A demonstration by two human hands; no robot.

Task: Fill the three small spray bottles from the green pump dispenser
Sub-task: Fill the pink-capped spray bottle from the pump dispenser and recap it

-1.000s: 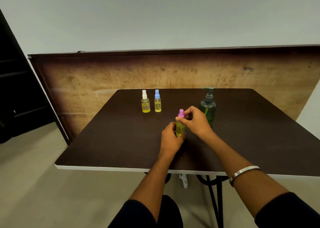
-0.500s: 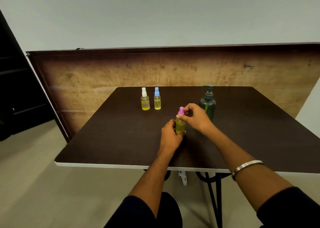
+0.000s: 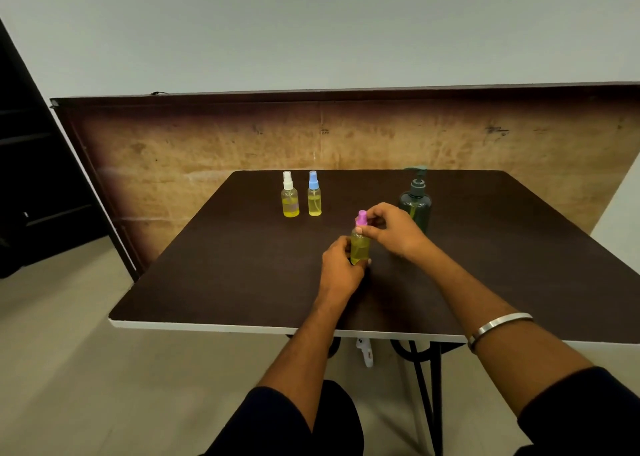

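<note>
- Fingers [image 3: 375, 225] of the right hand [image 3: 393, 231] curl round the pink spray cap [image 3: 362, 217], pinching it at the neck; fingers of the left hand [image 3: 341, 265] wrap the lower body of the same pink-capped bottle [image 3: 360, 248], which stands upright near the middle of the tabletop [image 3: 242, 265].
- Behind the dark brown tabletop, with its white front edge, leans a worn brown board [image 3: 207, 151]; its few dark marks are too small to read.
- At the back right stands the green pump dispenser [image 3: 415, 201], dark and see-through, its nozzle pointing left, partly behind the right hand. No label shows on it.
- Toward the back left, the white-capped bottle [image 3: 290, 195] and the blue-capped bottle [image 3: 314, 194] stand upright just beside each other, both clear plastic, yellow liquid in each. The white-capped one has a faint patch on its body; nothing on it can be read.
- The held bottle is filled with yellow liquid nearly to the shoulder.
- A silver bangle [image 3: 498, 324] sits on the right forearm.
</note>
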